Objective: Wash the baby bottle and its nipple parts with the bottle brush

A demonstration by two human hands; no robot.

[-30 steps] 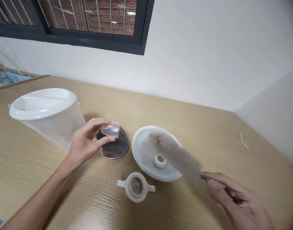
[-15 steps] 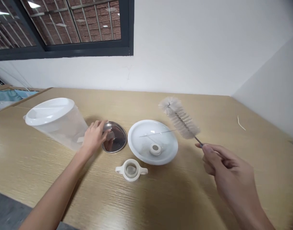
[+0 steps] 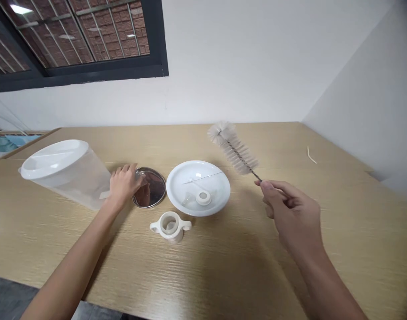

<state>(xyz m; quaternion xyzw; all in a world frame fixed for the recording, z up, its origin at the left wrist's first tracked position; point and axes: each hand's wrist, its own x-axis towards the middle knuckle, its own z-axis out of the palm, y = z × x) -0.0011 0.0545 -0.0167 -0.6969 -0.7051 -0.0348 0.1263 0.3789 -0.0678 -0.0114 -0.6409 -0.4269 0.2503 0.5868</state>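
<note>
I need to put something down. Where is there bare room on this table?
Bare tabletop lies right of the right hand, nearer than the pale strip, and just nearer than the two-handled cup. Crowded: pitcher, left hand, dark disc and white bowl, close together.

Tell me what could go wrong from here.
The left hand is close beside the translucent pitcher and might nudge it. The right hand holds the bottle brush by its stem, so it could swing. The two-handled cup stands near the white bowl and could knock it if bumped.
</note>
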